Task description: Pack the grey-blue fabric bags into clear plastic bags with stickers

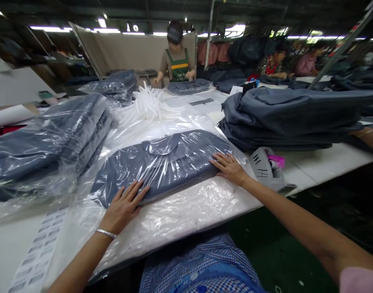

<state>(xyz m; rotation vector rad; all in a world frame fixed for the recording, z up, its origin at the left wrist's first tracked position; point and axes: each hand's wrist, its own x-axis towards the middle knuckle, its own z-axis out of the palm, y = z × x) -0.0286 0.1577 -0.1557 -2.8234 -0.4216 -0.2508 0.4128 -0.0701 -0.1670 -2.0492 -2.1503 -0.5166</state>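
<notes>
a flat, slate-blue fabric bag with a curved upper edge [174,175] lies in front of the person on a white work table [308,165], covered by a shiny, clear plastic wrapper [162,156]. the bare left hand [123,205] rests on the wrapper at the bag's near left edge, fingers spread and the grip released; a thin silver-coloured bracelet [106,233] circles that wrist. the bare right hand [230,169] lies on the bag's right end with fingers extended, likewise clasping nothing. under the bag's near side spreads crinkled, clear plastic sheeting [192,211], reaching toward the table's front edge. just beyond the bag sits a loose heap of thin white strips [148,103]. to the left stands a stack of slate-blue bags in clear plastic [55,138], with a white sheet printed in rows of grey blocks [41,252] nearer the front. to the right is a pile of unwrapped slate-blue bags [296,118], and in front of it a grey plastic bin with black strokes [262,169] holding a bright magenta item [277,160]. across the table, a co-worker in a green apron with a yellow band [178,67] stands behind another plastic-covered bag [189,86].
</notes>
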